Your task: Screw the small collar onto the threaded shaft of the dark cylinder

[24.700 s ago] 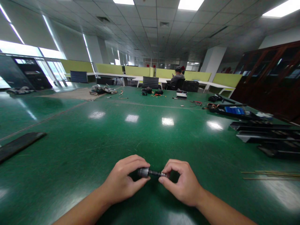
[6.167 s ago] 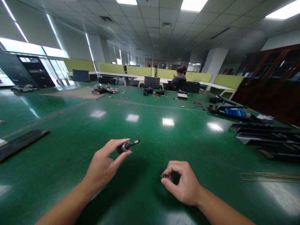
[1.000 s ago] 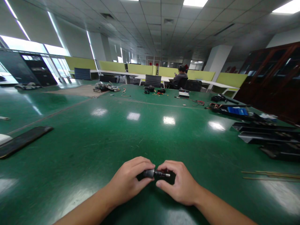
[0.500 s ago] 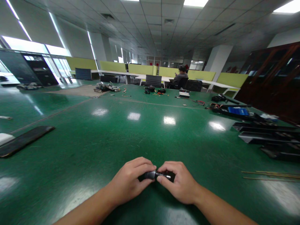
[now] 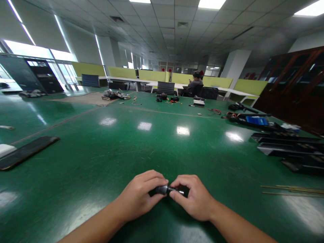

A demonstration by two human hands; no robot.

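In front of me, low over the green table [image 5: 157, 155], both hands grip a small black cylinder that looks like a flashlight. Its wider dark grey end [image 5: 162, 189] sits between the thumb and fingers of my left hand [image 5: 143, 192], which cover most of that side. My right hand [image 5: 194, 197] pinches the narrower black section [image 5: 172, 189] with thumb and forefinger. A shiny silver tip [image 5: 181, 192] shows inside the curl of the right hand. The two sections are in line and appear joined; the fingers partly hide the joint.
A black phone-like slab [image 5: 30, 152] lies at left beside a white object [image 5: 6, 149]. Thin brass-coloured rods [image 5: 291, 190] and black angular parts [image 5: 286, 146] are at right. Tools and electronics [image 5: 117, 94] lie at the far edge. A person [image 5: 196, 84] sits beyond.
Both hands stay almost in place. The silver tip by my right hand looks slightly shifted and lower, and the narrow section seems a little turned.
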